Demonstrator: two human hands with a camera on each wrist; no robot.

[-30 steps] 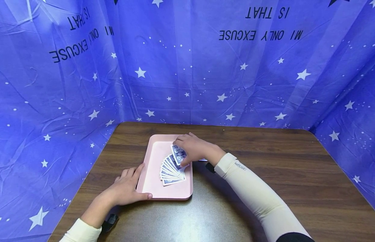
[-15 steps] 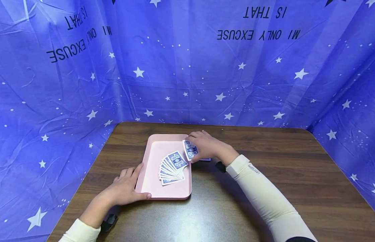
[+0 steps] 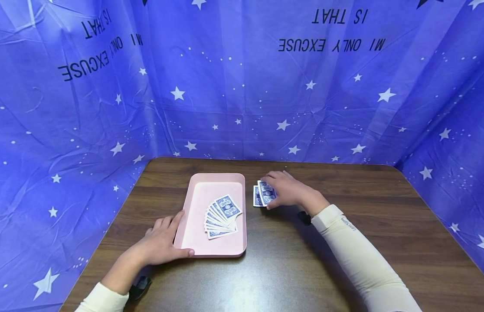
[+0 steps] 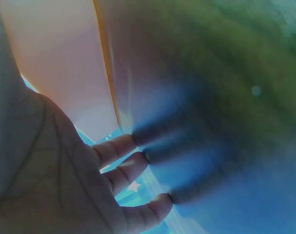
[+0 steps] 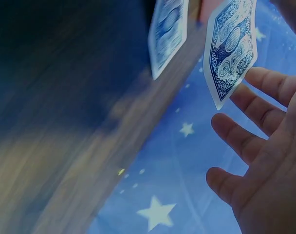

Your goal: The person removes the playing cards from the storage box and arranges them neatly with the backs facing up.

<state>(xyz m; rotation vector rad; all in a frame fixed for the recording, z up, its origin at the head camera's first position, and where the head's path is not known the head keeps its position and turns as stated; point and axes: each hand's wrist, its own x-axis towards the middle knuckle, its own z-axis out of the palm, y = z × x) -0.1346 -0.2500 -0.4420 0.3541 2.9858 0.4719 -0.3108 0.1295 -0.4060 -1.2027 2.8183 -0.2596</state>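
Observation:
My right hand (image 3: pixel 290 190) pinches a blue-backed playing card (image 3: pixel 267 193) between thumb and fingers, to the right of the pink tray (image 3: pixel 179 236). Just left of it, another card (image 3: pixel 257 197) lies face down on the table, partly covered. The right wrist view shows the held card (image 5: pixel 231 46) at the fingertips, apart from the blurred card (image 5: pixel 168 34) behind. Inside the tray lies a fan of face-down cards (image 3: pixel 228 207). My left hand (image 3: pixel 160 242) rests against the tray's near left corner, thumb on the front rim and fingers extended along the left side.
The brown wooden table (image 3: pixel 343 208) carries the tray left of its middle. A blue curtain (image 3: pixel 242 108) with white stars stands behind the far edge and along both sides.
My right hand has drawn a card off the fan, over the tray's right rim, to beside the card on the table. The left hand stays in place.

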